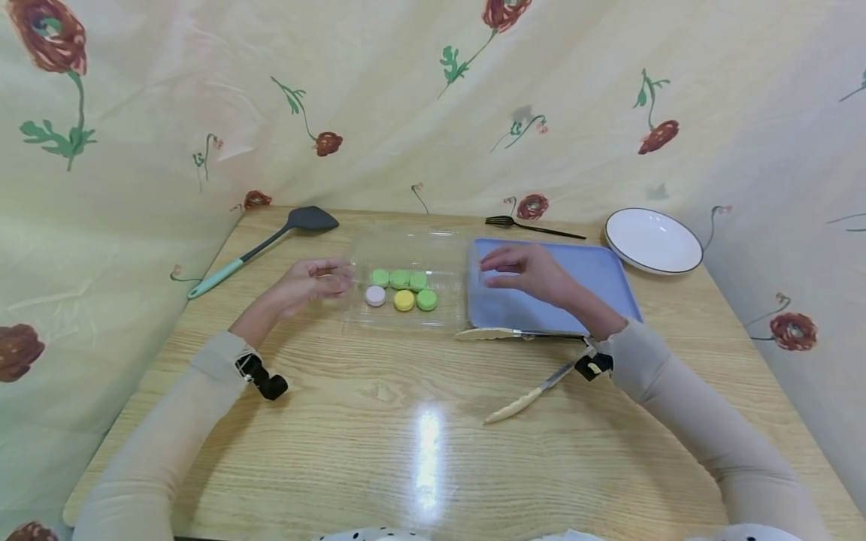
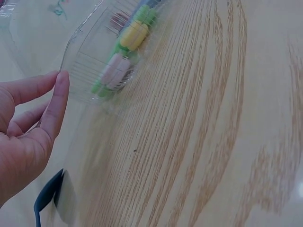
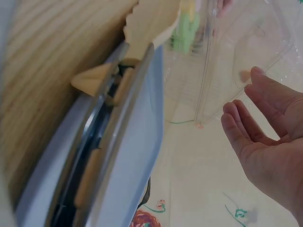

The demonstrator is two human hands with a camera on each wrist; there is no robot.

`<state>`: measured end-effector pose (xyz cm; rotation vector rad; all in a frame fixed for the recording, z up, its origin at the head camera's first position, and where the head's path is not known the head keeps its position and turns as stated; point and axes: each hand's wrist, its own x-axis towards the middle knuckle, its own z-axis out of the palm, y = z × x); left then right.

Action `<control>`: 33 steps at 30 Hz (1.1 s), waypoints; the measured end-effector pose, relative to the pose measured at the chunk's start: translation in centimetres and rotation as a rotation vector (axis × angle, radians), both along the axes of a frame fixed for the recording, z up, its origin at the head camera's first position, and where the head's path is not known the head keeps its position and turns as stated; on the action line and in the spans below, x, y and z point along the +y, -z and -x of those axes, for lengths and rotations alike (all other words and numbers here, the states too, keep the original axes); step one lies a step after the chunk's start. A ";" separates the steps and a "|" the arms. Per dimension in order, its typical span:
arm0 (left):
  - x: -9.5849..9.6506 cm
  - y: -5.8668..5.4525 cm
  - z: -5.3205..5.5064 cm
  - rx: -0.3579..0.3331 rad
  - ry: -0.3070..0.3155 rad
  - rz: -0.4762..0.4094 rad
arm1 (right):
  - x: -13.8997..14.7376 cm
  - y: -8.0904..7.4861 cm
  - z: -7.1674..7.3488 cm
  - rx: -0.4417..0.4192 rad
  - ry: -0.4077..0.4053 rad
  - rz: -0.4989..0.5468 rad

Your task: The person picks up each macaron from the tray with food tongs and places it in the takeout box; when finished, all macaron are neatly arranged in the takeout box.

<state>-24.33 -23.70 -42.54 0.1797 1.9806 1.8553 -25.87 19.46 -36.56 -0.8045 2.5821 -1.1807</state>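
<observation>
A clear plastic clamshell box (image 1: 446, 312) lies with its lid (image 1: 406, 244) raised at the back. Inside are several macarons: green ones (image 1: 399, 279), a yellow one (image 1: 404, 300) and a lilac one (image 1: 375, 295). My left hand (image 1: 304, 285) pinches the box's left edge between thumb and fingertips, as the left wrist view shows. On the other side my right hand (image 1: 531, 274) hovers over the blue tray (image 1: 551, 297), fingers loosely bent and apart, fingertips right at the clear plastic edge (image 3: 222, 111). Both hands are bare.
Tongs with cream scalloped tips (image 1: 514, 409) lie spread along the tray's front edge and the table, partly behind my right wrist. A spatula (image 1: 271, 244) lies at left. Behind the tray is a black fork (image 1: 534, 227), with a white plate (image 1: 654, 240) at back right.
</observation>
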 end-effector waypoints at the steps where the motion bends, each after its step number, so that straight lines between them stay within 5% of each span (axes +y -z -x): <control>1: 0.0 0.0 0.0 0.000 0.001 0.000 | 0.0 0.1 -0.2 0.009 -0.009 -0.012; 15: -0.1 -0.1 -0.3 -0.007 0.005 0.027 | -0.2 1.5 -2.2 0.093 -0.095 -0.061; 33: -0.7 -0.3 -1.1 -0.021 0.050 -0.016 | -0.6 2.3 -4.0 0.068 -0.021 -0.002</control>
